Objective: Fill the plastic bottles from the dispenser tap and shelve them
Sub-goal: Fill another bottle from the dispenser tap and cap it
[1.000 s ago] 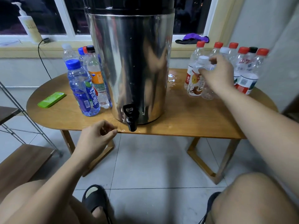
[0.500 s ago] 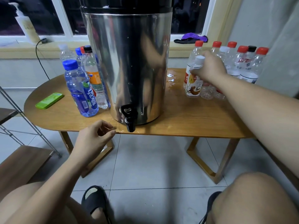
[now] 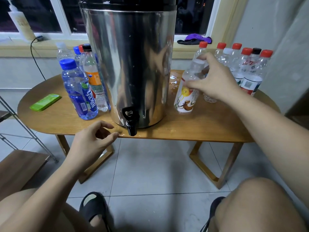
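Note:
A tall steel dispenser (image 3: 130, 64) stands mid-table, its black tap (image 3: 130, 121) hanging over the front edge. My right hand (image 3: 215, 81) grips the upper part of a clear bottle with a cartoon label (image 3: 184, 101). That bottle is tilted, just right of the dispenser, with its base at the tabletop. My left hand (image 3: 90, 143) hovers loosely curled at the table edge, left of the tap, holding nothing. Several empty red-capped bottles (image 3: 247, 67) stand at the back right. Several filled bottles (image 3: 78, 91) stand left of the dispenser.
The wooden table (image 3: 209, 129) has water pooled near the tap. A green flat object (image 3: 45, 102) lies at its left end. A metal-framed wooden shelf (image 3: 20, 164) is at the lower left. My knees and sandalled feet are below, over a tiled floor.
My right hand has taken the cartoon-label bottle out of the group and drawn it forward and left, toward the dispenser. My left hand has stayed by the tap.

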{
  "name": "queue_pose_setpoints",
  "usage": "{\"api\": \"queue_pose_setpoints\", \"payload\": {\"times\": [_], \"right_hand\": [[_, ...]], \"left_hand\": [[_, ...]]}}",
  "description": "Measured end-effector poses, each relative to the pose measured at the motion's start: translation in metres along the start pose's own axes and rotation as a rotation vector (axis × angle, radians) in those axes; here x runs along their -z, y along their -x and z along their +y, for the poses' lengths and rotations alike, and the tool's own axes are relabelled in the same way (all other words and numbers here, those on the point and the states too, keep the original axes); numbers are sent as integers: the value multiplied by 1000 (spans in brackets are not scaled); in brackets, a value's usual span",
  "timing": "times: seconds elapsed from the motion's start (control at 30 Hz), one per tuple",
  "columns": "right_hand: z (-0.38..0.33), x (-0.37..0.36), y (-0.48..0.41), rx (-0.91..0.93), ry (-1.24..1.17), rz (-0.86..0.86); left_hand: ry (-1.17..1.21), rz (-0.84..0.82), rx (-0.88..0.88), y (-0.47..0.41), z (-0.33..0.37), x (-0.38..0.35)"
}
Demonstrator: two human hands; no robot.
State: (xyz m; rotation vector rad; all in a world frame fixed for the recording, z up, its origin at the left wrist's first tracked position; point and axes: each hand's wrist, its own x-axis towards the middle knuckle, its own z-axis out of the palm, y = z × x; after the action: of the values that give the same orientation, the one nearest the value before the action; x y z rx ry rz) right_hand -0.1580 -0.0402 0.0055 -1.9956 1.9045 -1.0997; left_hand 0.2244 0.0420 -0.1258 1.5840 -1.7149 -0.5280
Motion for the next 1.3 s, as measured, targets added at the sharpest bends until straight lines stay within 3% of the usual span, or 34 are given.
{"api": "queue_pose_setpoints", "payload": {"times": [0.33,0.5,0.73,0.83,1.03,1.23,1.3], "right_hand": [[-38,-28,118,102,-280,-304],[-26,-79,153,85,-302,-409],[-3,-119,181,35,-345,-523],[-2,-118,184,34,-342,-542],[-4,-116,185,27,-348,-540],[-4,-121,189,11,-323,-500],[-5,-120,190,22,-343,-493]], "left_hand": [[175,12,-110,11,12,-7],[328,-193,-141,18,13,-10],[87,-609,-148,28,8,-23],[-3,-686,-166,32,11,-30],[6,-621,-221,39,24,-43],[77,-407,-197,46,33,-50],[134,-431,-184,46,34,-46]]}}
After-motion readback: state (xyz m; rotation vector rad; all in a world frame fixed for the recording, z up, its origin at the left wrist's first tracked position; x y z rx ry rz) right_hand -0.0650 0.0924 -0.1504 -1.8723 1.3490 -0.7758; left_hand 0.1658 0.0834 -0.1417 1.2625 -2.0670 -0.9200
